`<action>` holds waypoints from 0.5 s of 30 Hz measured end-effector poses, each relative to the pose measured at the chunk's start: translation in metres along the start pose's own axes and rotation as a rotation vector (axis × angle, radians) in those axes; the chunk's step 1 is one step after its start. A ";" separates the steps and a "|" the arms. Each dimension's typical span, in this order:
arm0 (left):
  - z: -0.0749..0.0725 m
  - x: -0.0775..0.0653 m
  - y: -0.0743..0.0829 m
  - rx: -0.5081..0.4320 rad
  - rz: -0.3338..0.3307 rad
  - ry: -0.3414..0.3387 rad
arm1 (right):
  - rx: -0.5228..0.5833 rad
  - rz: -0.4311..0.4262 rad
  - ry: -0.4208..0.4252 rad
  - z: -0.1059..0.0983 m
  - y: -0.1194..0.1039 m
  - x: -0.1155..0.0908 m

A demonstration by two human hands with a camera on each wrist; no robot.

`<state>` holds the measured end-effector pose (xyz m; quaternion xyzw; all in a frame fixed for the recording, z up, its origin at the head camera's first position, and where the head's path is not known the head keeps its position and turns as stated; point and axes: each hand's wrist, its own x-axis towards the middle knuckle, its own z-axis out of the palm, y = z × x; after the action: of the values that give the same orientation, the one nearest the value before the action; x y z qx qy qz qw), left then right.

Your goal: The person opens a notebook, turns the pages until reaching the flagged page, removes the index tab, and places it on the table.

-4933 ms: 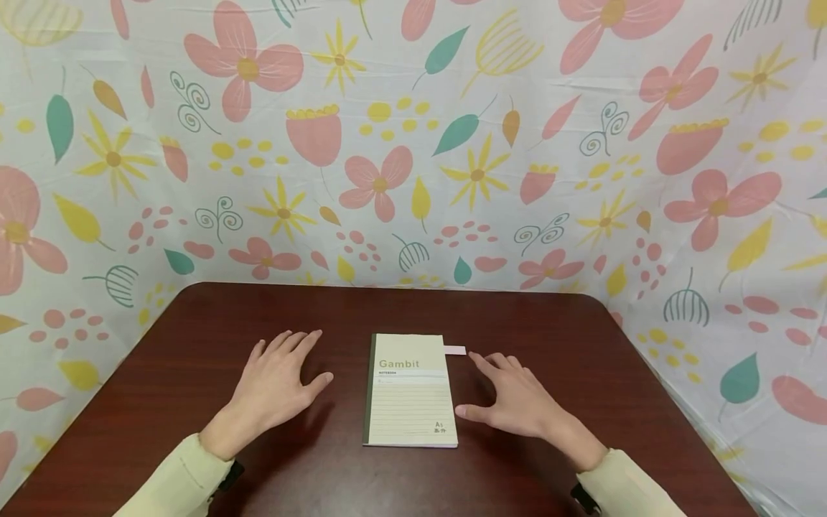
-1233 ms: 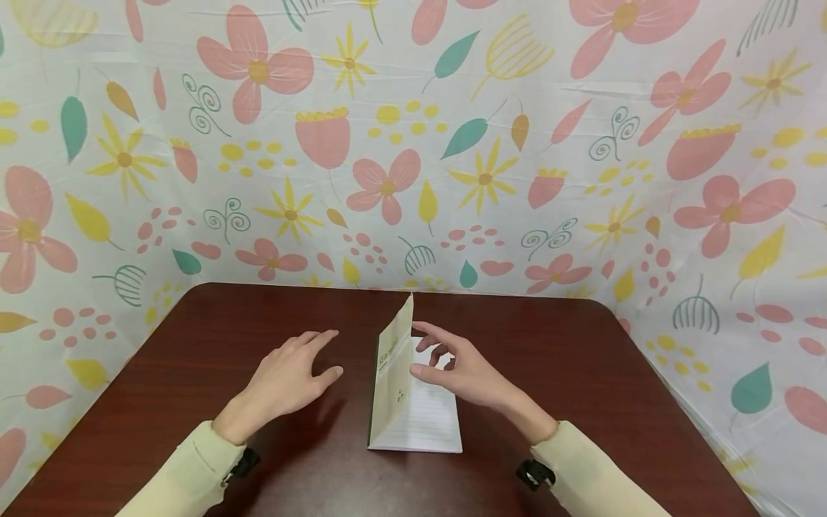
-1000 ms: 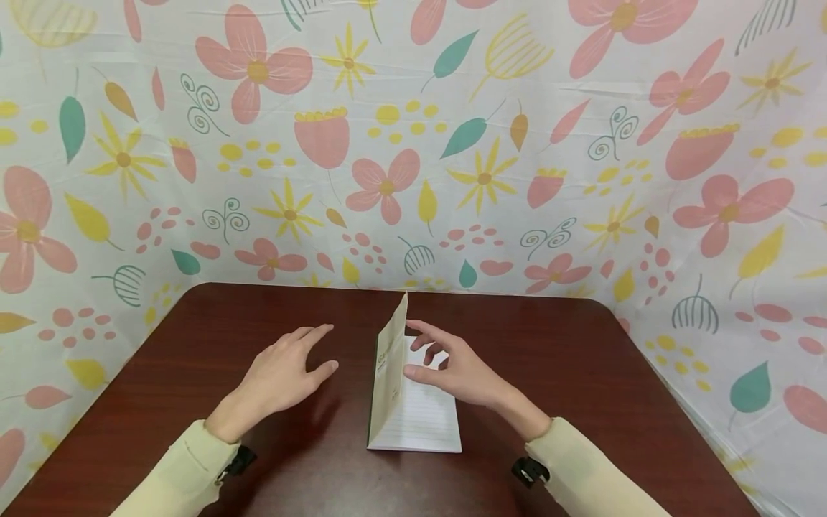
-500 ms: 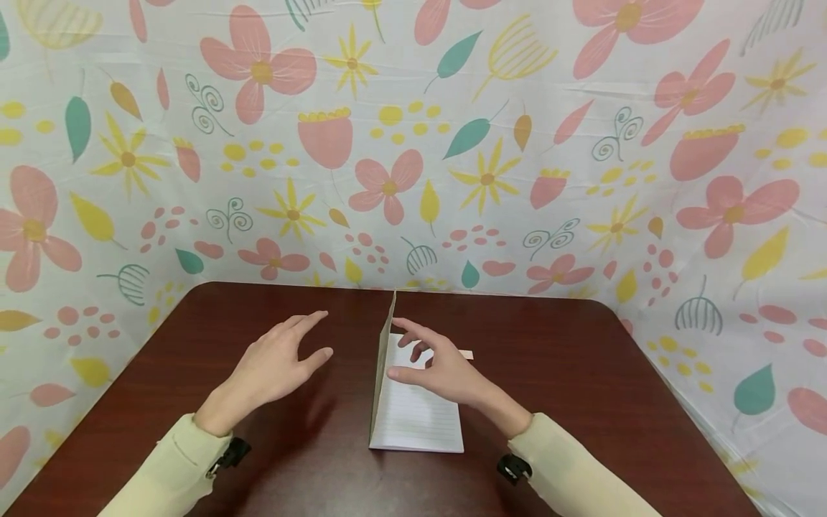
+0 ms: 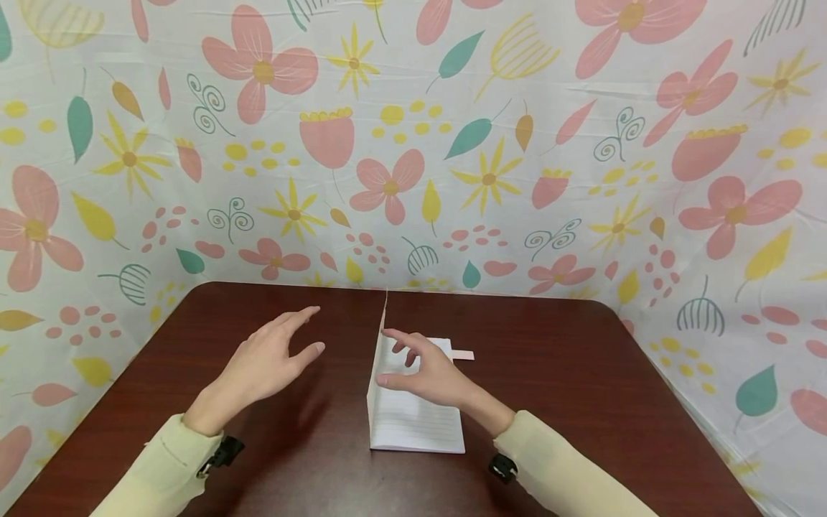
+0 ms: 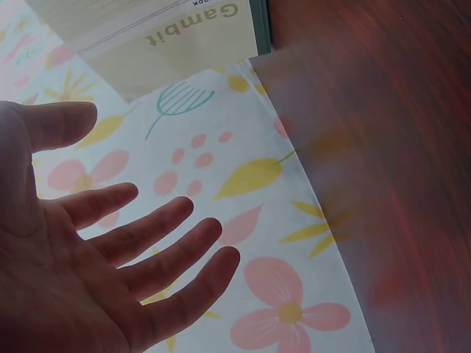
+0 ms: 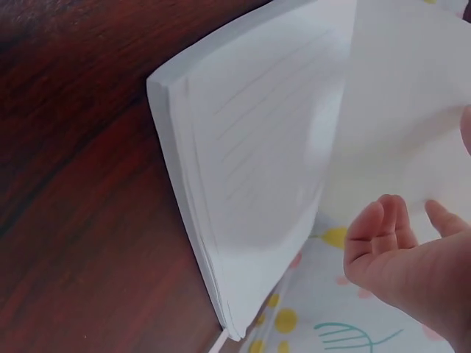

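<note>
A notebook [image 5: 420, 425] lies on the table with its front cover [image 5: 376, 402] standing nearly upright along the left spine. My right hand [image 5: 434, 372] is over the lined page; its index finger and thumb reach out to the cover's inner face, and the other fingers bend loosely. In the right wrist view this hand [image 7: 412, 276] is beside the pale inside of the cover [image 7: 401, 110]. A pale tab [image 5: 463, 355] sticks out from the right edge of the pages. To the left, my left hand [image 5: 258, 362] hovers with spread fingers, holding nothing. The left wrist view shows the printed cover [image 6: 184, 37] beyond it.
The dark red-brown table [image 5: 310, 474] has rounded far corners. Behind it and at both sides hangs a white floral cloth [image 5: 413, 172]. Each wrist carries a black strap device, the left one [image 5: 221, 455] and the right one [image 5: 502, 468].
The notebook was closed at first. My right hand has moved left, swinging the cover up from the page until nearly upright. My left hand has drifted slightly left.
</note>
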<state>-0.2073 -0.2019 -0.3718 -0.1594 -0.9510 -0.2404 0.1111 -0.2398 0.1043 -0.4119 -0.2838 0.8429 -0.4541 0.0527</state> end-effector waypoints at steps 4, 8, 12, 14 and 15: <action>-0.002 -0.001 -0.002 -0.015 -0.002 0.001 | -0.013 -0.007 -0.004 0.005 0.003 0.003; -0.003 -0.001 -0.004 -0.028 0.001 0.003 | -0.035 -0.014 -0.011 0.010 0.006 0.007; -0.004 0.000 -0.006 -0.035 0.001 0.007 | -0.063 -0.005 -0.009 0.014 0.008 0.009; -0.005 0.000 -0.007 -0.038 0.003 0.010 | -0.075 0.002 -0.008 0.015 0.008 0.010; -0.005 0.000 -0.007 -0.041 0.004 0.011 | -0.083 0.003 -0.006 0.015 0.008 0.011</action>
<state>-0.2091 -0.2102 -0.3708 -0.1620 -0.9450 -0.2603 0.1138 -0.2470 0.0909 -0.4258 -0.2860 0.8613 -0.4177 0.0442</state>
